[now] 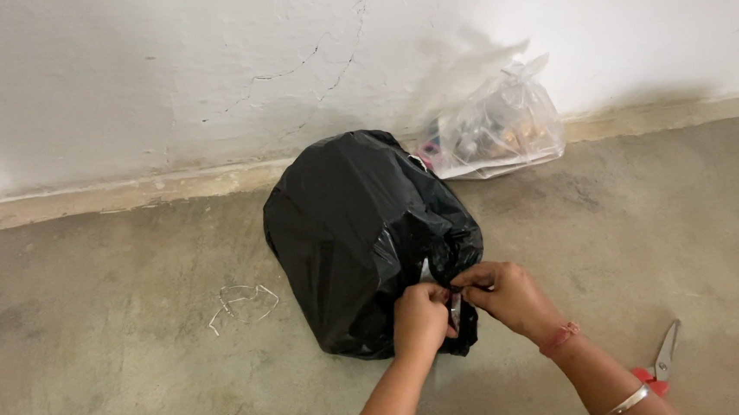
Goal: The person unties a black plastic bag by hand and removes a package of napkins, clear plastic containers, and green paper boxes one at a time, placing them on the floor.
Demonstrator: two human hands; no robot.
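Black plastic bag [363, 234] lies just beyond left hand [421, 321] and right hand [506, 298], both pinched shut on its near edge.

**Glossy plastic on rough concrete**

The black bag [363, 234] is showing thin, glossy, crinkled plastic. The clear bag [502, 124] is looking like transparent, shiny film. The floor [118, 338] is appearing as matt, rough grey concrete; the wall [160, 66] is showing cracked, matt white plaster. The scissors [662, 360] are showing bright metal blades and red plastic handles.
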